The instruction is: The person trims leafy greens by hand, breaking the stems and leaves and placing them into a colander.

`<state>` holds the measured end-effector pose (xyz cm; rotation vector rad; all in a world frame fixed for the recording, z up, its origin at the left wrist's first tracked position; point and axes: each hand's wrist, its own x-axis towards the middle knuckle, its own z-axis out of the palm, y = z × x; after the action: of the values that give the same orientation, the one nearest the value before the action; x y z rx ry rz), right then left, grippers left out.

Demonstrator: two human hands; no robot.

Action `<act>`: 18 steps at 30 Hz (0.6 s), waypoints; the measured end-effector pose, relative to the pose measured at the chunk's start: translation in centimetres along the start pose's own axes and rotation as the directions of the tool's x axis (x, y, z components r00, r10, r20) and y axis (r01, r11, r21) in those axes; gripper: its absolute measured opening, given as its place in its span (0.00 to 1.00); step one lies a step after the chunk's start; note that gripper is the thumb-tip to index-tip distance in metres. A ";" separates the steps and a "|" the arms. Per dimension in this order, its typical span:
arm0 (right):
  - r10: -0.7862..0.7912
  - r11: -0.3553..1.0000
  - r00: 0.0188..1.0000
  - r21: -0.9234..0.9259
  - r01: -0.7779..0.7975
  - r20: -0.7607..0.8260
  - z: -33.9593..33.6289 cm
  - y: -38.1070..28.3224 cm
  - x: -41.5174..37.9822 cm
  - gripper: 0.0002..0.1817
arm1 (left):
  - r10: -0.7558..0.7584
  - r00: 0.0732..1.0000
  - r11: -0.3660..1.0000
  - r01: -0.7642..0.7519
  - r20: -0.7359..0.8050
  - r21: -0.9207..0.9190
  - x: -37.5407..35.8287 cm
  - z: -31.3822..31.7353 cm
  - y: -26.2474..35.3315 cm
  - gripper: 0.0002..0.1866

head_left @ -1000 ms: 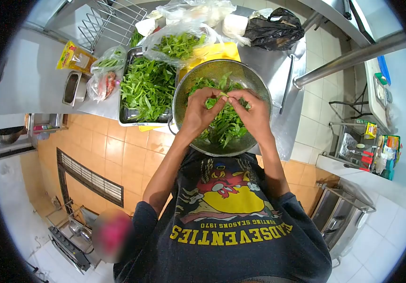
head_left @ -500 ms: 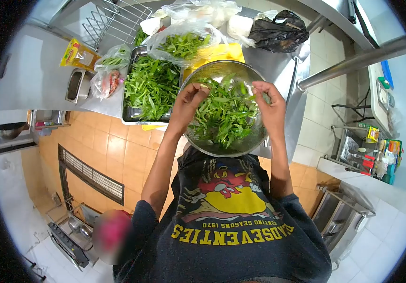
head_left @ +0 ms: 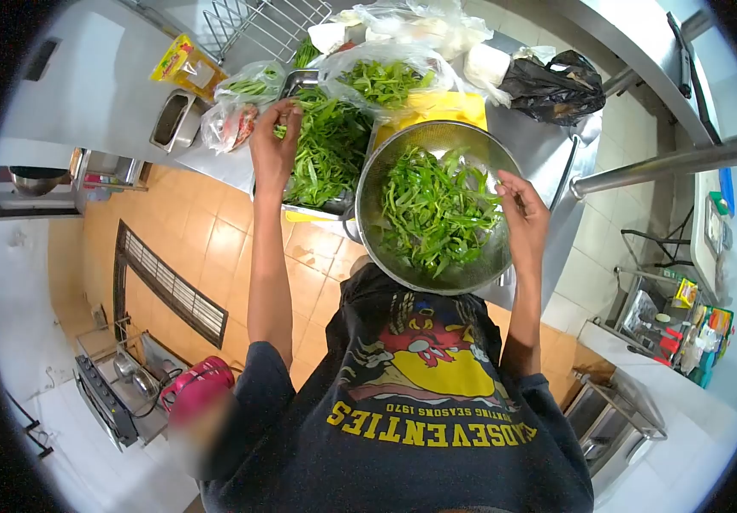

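Observation:
Leafy greens (head_left: 441, 209) with thin stems lie loose in a round metal mesh strainer (head_left: 368, 235) in front of my body. My right hand (head_left: 524, 212) is at the strainer's right rim, its fingers curled and thumb close to them; what they pinch, if anything, is too small to name. Further left, a metal tray (head_left: 334, 207) holds a heap of similar greens (head_left: 334, 154). Over this tray's left side is my left hand (head_left: 276, 141), fingers bent together at the leaves. I cannot make out what is between its fingertips.
Behind the strainer are a yellow item (head_left: 445, 107), a clear bag of greens (head_left: 385, 81) and a black plastic bag (head_left: 561, 90). Left of the tray sit another clear bag (head_left: 230, 128), a metal container (head_left: 177, 121) and a yellow packet (head_left: 189, 67). A metal pipe (head_left: 672, 164) crosses at right.
My left hand has moved from above the strainer leftward to the tray of greens. My right hand has shifted slightly outward to the strainer's rim. The view has turned a little.

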<state>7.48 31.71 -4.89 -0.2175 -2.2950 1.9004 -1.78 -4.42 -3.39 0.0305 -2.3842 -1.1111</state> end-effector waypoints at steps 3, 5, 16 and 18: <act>-0.002 0.999 1.000 -0.033 0.002 -0.003 0.0 -0.3 -0.1 0.13 | 0.164 0.979 0.970 -0.182 0.122 0.163 0.6 -0.5 -1.6 0.14; -0.013 0.999 1.000 -0.033 0.013 -0.004 -0.1 -0.1 -0.1 0.13 | 0.048 0.989 0.994 -0.061 0.143 0.094 0.4 -0.5 -1.3 0.15; 0.036 0.969 0.994 0.240 -0.060 0.103 0.4 -0.3 0.0 0.07 | -0.053 0.967 0.969 0.110 0.250 -0.221 -3.3 2.7 3.3 0.14; 0.027 0.964 0.992 0.261 -0.058 0.122 0.6 -0.3 0.0 0.07 | -0.034 0.938 0.938 0.149 0.345 -0.312 -4.9 4.3 4.5 0.14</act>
<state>7.38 31.05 -4.72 -0.1255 -2.0886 2.2707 1.42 2.76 -4.57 -0.1795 -2.4656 -1.6710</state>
